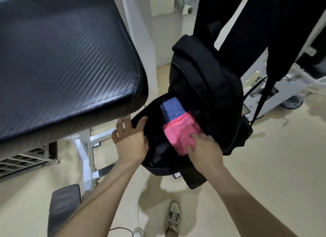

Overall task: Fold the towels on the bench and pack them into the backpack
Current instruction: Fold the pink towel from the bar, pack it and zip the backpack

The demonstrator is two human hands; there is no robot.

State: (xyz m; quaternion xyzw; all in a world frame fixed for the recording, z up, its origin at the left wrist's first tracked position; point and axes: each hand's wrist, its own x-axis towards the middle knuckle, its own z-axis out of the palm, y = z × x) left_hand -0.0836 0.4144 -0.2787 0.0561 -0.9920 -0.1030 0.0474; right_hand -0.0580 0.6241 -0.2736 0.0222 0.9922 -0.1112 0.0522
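Over at 10 o'clock, a black padded bench [61,69] fills the corner, its far & left edges cut off by the view. Under it, approx 8 o'clock, are bits of white frame [86,148] and a ribbed black footplate [64,206], both partly hidden by the pad & the left forearm.

Left hand [131,139] sits at 9 o'clock of the backpack [208,88]. Its thumb is hooked over the rim of the opening, gripping it. The other fingers are spread on the outer side, w/ some tips hidden.

The backpack is mid-view w/ its main compartment gaping toward me. Its top end merges w/ dark shapes at 12 o'clock, so I can't tell what it hangs from or leans on. Inside is mostly black and hard to read.

A folded blue towel [172,108] is tucked deep in the opening, its lower part hidden behind the pink towel [181,134], the two touching. The pink one, also folded, lies at 5 o'clock of the blue, part in, w/ its near end out over the rim.

Right hand [204,150] holds that near end, fingers pressed together on top & thumb at the edge, pinching it.

At 3 o'clock a thin strap [261,99] dangles. At 6 o'clock there's one pale shoe [173,217] on the floor.
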